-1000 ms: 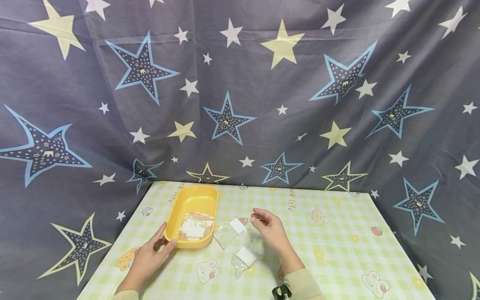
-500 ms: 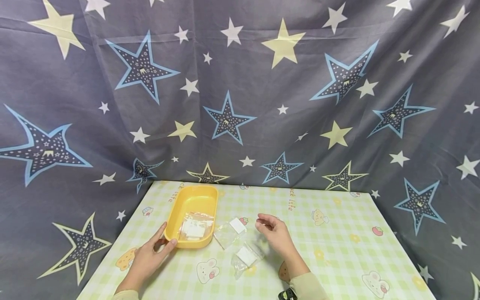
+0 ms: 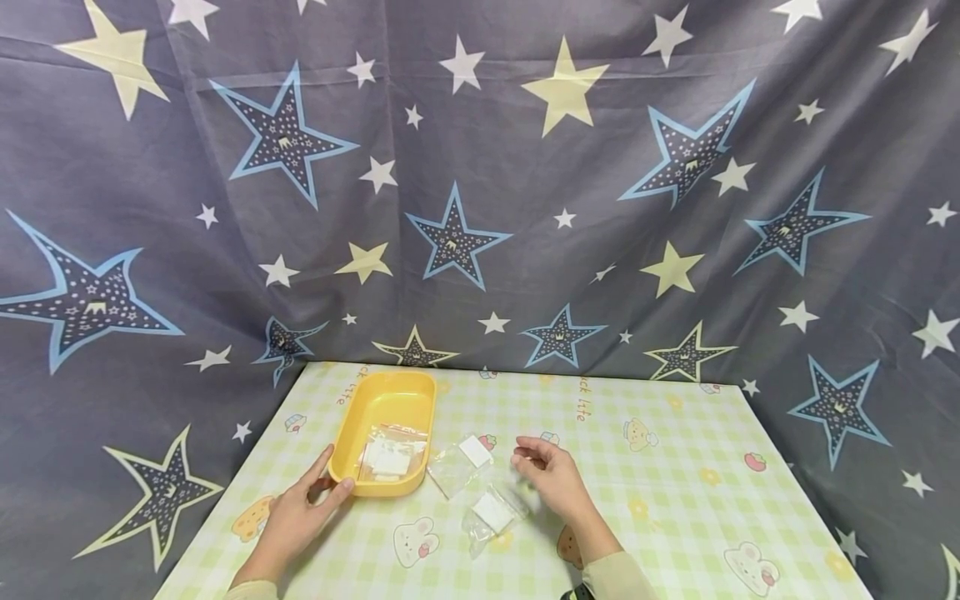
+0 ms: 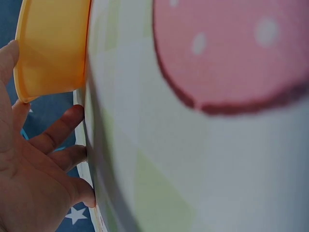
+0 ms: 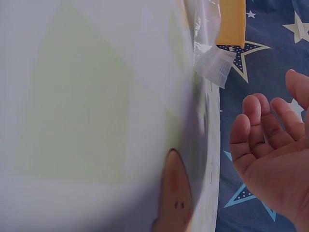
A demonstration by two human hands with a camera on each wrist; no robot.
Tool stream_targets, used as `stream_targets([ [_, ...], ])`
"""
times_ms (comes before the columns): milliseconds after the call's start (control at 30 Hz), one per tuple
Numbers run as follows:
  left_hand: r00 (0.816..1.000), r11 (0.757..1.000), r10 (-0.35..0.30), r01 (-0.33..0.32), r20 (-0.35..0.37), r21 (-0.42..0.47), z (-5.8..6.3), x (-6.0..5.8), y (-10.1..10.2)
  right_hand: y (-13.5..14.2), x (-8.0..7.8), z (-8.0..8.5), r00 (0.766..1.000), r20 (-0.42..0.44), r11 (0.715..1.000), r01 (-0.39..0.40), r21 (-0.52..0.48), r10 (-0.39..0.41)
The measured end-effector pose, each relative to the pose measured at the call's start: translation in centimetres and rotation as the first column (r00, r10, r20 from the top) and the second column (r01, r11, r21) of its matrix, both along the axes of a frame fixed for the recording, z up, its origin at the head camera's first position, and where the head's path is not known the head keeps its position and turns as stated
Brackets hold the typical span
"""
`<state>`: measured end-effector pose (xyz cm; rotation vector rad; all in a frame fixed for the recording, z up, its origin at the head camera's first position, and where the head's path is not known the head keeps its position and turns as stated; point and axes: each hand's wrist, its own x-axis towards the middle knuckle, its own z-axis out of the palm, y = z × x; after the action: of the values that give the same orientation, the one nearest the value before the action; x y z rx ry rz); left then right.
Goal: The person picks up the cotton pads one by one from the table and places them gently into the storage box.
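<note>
A yellow plastic tray stands on the left of the table, and a clear bag with white pieces lies inside it. My left hand holds the tray's near-left corner, thumb on the front rim, another finger along the side. In the left wrist view its other fingers spread beside the tray wall. Two more clear bags lie on the table, a farther one with a white square and a nearer one with a white block. Right of them hovers my right hand, fingers loosely bent, holding nothing.
A green-checked tablecloth with cartoon prints covers the table. Behind it and at both sides hangs a dark curtain with stars. A black device shows at the right sleeve.
My right hand has shifted a little to the right, away from the bags, and then slightly nearer. The left hand, the tray and the bags stay where they were.
</note>
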<state>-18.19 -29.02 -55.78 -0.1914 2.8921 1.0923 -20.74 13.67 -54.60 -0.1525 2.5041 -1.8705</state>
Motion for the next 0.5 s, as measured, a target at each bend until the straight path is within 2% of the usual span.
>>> stream_targets([
  [300,1.0,1.0,-0.001,0.001,0.003,0.004,0.01,-0.03,-0.02,0.13,0.15,-0.64,1.0,0.022,1.0,-0.012,0.017,0.012],
  [500,1.0,1.0,0.007,-0.007,0.012,0.003,0.02,0.07,0.01,0.15,0.28,-1.01,0.997,0.044,0.998,-0.057,0.036,0.056],
])
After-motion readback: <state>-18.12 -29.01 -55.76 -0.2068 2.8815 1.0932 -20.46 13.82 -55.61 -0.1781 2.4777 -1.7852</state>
